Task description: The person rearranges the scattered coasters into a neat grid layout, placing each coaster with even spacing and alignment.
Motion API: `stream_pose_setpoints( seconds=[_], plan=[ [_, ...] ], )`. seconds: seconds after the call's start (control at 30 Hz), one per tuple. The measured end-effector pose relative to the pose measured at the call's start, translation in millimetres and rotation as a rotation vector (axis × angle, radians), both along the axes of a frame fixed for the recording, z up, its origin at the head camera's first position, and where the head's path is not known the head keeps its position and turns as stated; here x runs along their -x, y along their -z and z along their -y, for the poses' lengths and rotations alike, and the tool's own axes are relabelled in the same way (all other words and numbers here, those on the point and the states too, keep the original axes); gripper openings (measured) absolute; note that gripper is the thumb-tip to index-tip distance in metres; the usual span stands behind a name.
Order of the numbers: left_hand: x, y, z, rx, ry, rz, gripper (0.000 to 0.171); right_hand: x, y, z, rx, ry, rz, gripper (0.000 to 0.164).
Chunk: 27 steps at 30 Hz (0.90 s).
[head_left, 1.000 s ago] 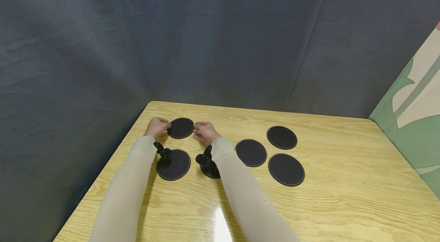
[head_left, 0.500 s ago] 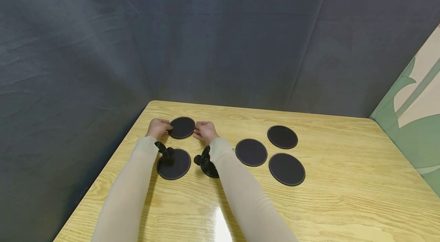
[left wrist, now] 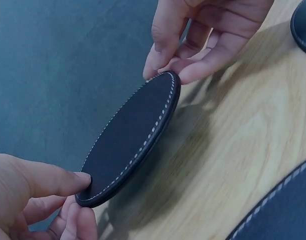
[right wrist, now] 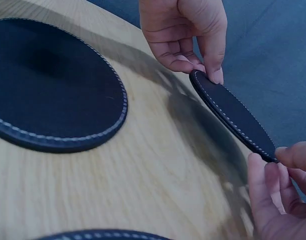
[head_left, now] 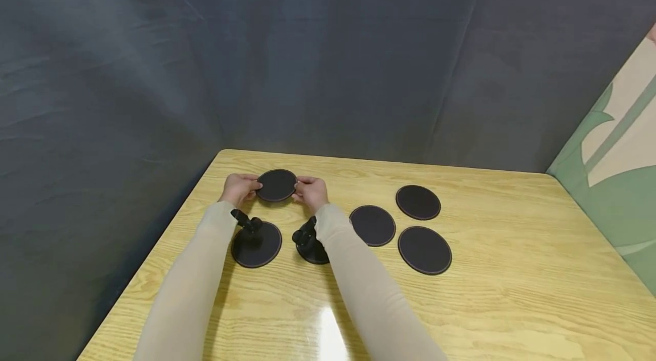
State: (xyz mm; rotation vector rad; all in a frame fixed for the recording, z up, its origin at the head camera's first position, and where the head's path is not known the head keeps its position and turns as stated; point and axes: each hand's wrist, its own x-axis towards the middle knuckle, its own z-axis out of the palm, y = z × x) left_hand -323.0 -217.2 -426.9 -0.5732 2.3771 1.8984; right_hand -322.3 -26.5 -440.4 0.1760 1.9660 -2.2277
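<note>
Between my hands is a round black stitched coaster (head_left: 277, 185), raised off the table with its shadow below. My left hand (head_left: 238, 188) pinches its left edge, thumb on top and fingers underneath. At the opposite edge, my right hand (head_left: 311, 192) pinches it the same way. White stitching runs around the rim of the held coaster (left wrist: 130, 132) in the left wrist view. Nearer to me lie two more black coasters, one coaster (head_left: 263, 250) close to my left wrist and another coaster (head_left: 314, 254) partly hidden by my right sleeve and wrist camera.
Toward the right lie a coaster (head_left: 376, 227), a farther coaster (head_left: 418, 202) and a nearer coaster (head_left: 425, 250), all flat on the wooden table (head_left: 512, 270). A dark curtain (head_left: 328, 65) hangs behind and left of the table. Patterned fabric (head_left: 620, 179) covers the right side.
The coaster between my hands has risen off the table and shifted slightly right and away. Both hands have moved with it, still gripping its edges. The other coasters have stayed put.
</note>
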Motion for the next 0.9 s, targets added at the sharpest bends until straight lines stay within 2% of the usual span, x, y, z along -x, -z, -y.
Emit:
stream_pose_setpoints(
  seconds=[0.17, 0.37, 0.5, 0.73, 0.9],
  plan=[
    [1.2, -4.9, -7.6, -0.031, 0.007, -0.007, 0.041, 2.3, -6.0, -10.1, 0.043, 0.020, 0.005, 0.031],
    [3.1, -14.2, -15.5, -0.073, 0.053, -0.033, 0.043, 5.9, -11.3, -23.1, 0.078, 0.026, -0.013, 0.031],
    [5.2, -21.5, -22.0, -0.110, 0.071, -0.043, 0.043, 8.9, -14.8, -32.8, 0.096, 0.016, -0.016, 0.032],
    [7.3, -37.6, -35.5, -0.123, 0.122, -0.068, 0.044, 13.6, -26.7, -49.4, 0.128, 0.007, -0.056, 0.032],
    [8.9, -46.7, -44.6, -0.151, 0.132, -0.080, 0.041, 15.1, -36.6, -61.1, 0.142, 0.003, -0.068, 0.034]
  ],
)
